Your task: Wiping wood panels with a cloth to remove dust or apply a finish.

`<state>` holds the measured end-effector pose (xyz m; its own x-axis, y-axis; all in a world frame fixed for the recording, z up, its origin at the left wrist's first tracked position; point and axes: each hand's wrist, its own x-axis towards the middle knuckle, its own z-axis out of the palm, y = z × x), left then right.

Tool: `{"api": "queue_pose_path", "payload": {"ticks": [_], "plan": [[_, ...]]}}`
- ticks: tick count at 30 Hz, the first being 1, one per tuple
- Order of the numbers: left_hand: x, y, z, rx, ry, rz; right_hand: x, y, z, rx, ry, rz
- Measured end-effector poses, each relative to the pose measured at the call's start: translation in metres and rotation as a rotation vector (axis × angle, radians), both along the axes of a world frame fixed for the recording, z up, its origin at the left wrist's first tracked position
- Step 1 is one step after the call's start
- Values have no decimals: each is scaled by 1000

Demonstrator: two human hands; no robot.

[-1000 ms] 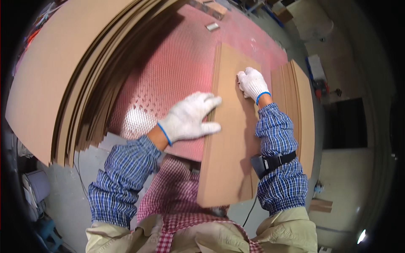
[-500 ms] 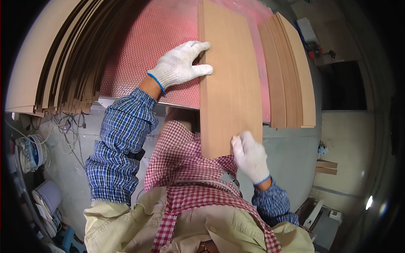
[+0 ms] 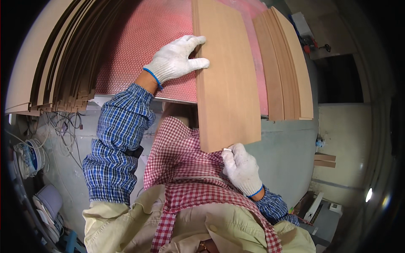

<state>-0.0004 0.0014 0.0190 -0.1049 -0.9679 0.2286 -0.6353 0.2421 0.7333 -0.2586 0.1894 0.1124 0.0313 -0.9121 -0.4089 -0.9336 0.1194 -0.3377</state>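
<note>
A long, pale brown stack of thin wooden boards [image 3: 228, 84] lies lengthwise before me, its near end jutting past the table edge. My left hand [image 3: 179, 59], in a white knit glove, grips the stack's left edge, thumb and forefinger apart with their tips at the top. The other fingers are partly hidden. At the near end, my gloved right hand [image 3: 241, 168] is closed in a pinch. A small white piece [image 3: 228, 149] shows between its fingertips, against the boards' end; its kind is unclear.
Red perforated sheeting [image 3: 143, 46] covers the table under the boards. Many thin brown boards [image 3: 63, 63] stand in a pile at left; another board stack [image 3: 280, 63] is at right. Coiled cable [image 3: 31, 158] hangs at lower left. Boxy grey equipment [image 3: 325, 223] stands lower right.
My right hand has moved down and slightly left, from the top face near the right corner to the near end. The left hand keeps its place on the edge; the view has shifted slightly.
</note>
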Motion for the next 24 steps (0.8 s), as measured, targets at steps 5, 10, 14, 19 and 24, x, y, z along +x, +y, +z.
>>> {"api": "queue_pose_path", "payload": {"ticks": [5,10,14,19,24], "plan": [[0,-1,-2,-3,-1,3,3,-2,-2,-41,-2,20],[-1,1,2,-39,15,12,8,-32,-3,-102,8,142],[-2,0,-1,-87,58,-20,14,-87,-18,-277,-16,325],[-3,1,-2,-150,51,-35,46,-184,-21,-329,92,393],[1,4,0,-167,24,-18,94,-286,-15,-305,150,427]]}}
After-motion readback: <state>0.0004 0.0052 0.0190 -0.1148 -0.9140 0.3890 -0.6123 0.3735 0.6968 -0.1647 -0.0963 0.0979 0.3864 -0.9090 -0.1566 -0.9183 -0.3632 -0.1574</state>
